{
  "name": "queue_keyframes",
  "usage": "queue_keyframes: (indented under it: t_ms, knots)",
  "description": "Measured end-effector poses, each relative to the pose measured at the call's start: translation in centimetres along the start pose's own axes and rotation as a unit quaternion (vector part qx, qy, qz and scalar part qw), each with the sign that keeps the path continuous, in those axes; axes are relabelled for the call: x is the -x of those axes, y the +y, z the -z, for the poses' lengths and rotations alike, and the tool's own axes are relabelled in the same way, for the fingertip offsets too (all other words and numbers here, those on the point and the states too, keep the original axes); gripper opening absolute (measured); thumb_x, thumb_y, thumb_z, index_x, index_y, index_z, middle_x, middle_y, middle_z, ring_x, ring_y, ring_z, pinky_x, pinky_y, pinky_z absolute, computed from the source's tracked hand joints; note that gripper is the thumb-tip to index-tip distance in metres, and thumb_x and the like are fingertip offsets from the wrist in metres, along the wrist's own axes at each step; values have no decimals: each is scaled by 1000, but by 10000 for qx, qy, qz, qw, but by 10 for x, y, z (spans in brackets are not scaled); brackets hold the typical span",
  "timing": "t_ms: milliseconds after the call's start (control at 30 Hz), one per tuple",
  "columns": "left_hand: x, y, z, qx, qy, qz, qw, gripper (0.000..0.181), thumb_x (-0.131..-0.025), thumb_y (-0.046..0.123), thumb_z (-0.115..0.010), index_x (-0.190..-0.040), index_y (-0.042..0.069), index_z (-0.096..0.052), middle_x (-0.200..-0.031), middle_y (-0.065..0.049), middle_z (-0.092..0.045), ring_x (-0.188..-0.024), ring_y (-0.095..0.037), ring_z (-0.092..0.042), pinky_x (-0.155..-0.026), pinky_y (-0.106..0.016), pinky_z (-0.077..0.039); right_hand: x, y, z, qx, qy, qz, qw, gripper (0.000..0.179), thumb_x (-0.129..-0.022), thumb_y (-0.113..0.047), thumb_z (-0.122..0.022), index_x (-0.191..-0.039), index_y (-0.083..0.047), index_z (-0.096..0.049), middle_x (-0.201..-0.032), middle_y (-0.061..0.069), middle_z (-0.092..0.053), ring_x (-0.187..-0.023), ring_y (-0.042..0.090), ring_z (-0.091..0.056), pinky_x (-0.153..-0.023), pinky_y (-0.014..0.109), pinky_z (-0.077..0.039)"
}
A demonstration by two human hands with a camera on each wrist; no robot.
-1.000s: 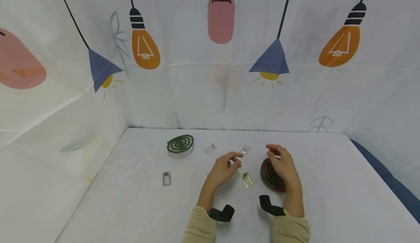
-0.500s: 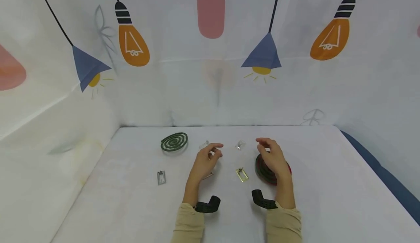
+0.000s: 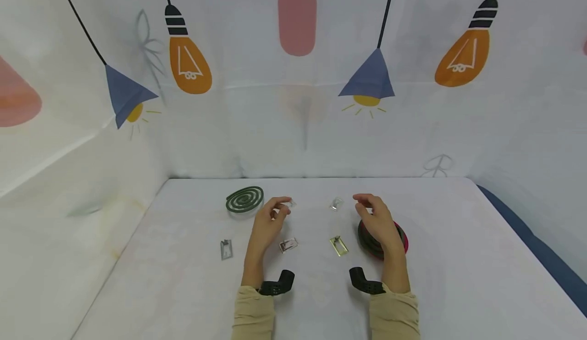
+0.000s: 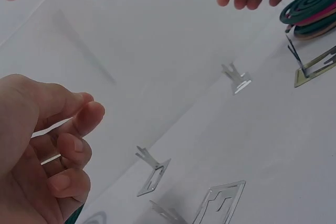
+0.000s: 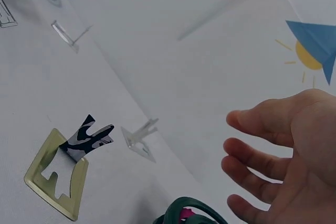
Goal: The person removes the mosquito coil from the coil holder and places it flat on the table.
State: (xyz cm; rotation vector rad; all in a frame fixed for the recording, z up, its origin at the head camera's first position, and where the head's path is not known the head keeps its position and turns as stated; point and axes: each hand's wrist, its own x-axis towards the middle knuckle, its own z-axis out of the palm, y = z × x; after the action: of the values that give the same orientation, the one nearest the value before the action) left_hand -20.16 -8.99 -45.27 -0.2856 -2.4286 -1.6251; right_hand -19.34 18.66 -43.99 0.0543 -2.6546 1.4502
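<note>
My left hand (image 3: 266, 225) hovers over the table with loosely bent fingers, thumb near the index finger, holding nothing. Its fingertips partly cover a silver mosquito coil stand (image 3: 293, 204). To its upper left lies a flat green mosquito coil (image 3: 244, 199). My right hand (image 3: 378, 224) is above a stack of green and red mosquito coils (image 3: 367, 242), fingers relaxed and apart, partly hiding the stack. A gold coil stand (image 5: 81, 182) with a raised prong lies left of the right hand. Another silver stand (image 3: 288, 245) lies between the forearms.
One more silver stand (image 3: 227, 250) lies left of the left forearm, and a further silver stand (image 3: 337, 204) toward the back, between the hands. A white curtain (image 3: 257, 126) printed with lamps rises behind the table's far edge.
My left hand has moved left, away from the gold stand, uncovering the silver stand between the forearms. The right hand stays above the coil stack. The head view has shifted slightly.
</note>
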Motion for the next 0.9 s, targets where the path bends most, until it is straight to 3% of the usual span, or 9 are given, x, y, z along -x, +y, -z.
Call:
queue_keyframes:
  t_ms: [167,467,667,900]
  knots:
    - [0,-2,6,13,336,-20,9994,22,-93,11,-55,-113,12,-66,-87,-8,-69,-66,-10,-52,-60,-20,-42,1,-1,-1,-102,-14,64,9999,31,-98,-18,-48,-126,-7,-54,-128,16,-51,-120,30,-46,-104,51,-30]
    - [2,-8,21,172,995,315,9944,22,-92,9,-54,-111,13,-66,-87,-6,-67,-76,-14,-57,-67,-21,-45,1,-5,-7,-154,-58,153,9997,31,-98,-18,-48,-126,-7,-54,-129,17,-51,-120,29,-47,-104,51,-32]
    - [2,-11,24,238,1191,430,9917,23,-92,7,-55,-111,14,-65,-88,-7,-67,-80,-16,-59,-67,-19,-45,2,-9,-12,-303,-131,218,9992,31,-97,-17,-50,-126,-7,-54,-129,16,-52,-120,28,-47,-104,50,-34]
    - [1,-14,27,295,1394,502,9885,22,-92,9,-56,-113,10,-64,-91,-9,-67,-84,-29,-63,-67,-18,-45,0,-17,-19,-549,-270,388,9974,33,-97,-16,-51,-129,-7,-52,-128,17,-52,-118,27,-48,-101,47,-38]
